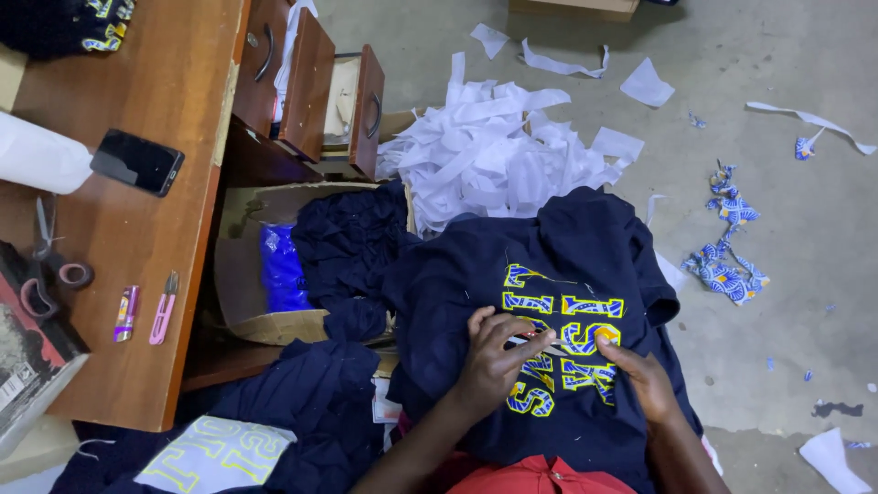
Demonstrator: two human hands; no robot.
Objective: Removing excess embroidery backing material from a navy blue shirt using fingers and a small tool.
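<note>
Leftmost, a brown wooden desk [137, 101] carries a black smartphone [137, 162], grey-handled scissors [41, 265], a small purple tube [126, 313] and pink thread snips [164, 306], with its drawers [311, 87] pulled open at the far corner. Beside the desk stands an open cardboard box [242, 274] stuffed with dark navy garments [352, 242] and a bright blue plastic bag [281, 270]. Beyond it a heap of white paper strips [498, 151] lies on the grey concrete floor [786, 238].

On the person's lap is spread a navy T-shirt with yellow-and-blue patterned lettering [558, 338]. The left hand [498, 357] presses down on the print, its fingers curled around a thin pale strip [533, 341] that lies across the letters. Just to the right, the right hand [640, 370] rests on the same lettering, thumb and forefinger pinched together at the strip's other end, though what exactly they grip is too small to tell.

Further right, scraps of blue patterned fabric [727, 252] are scattered on the floor.
</note>
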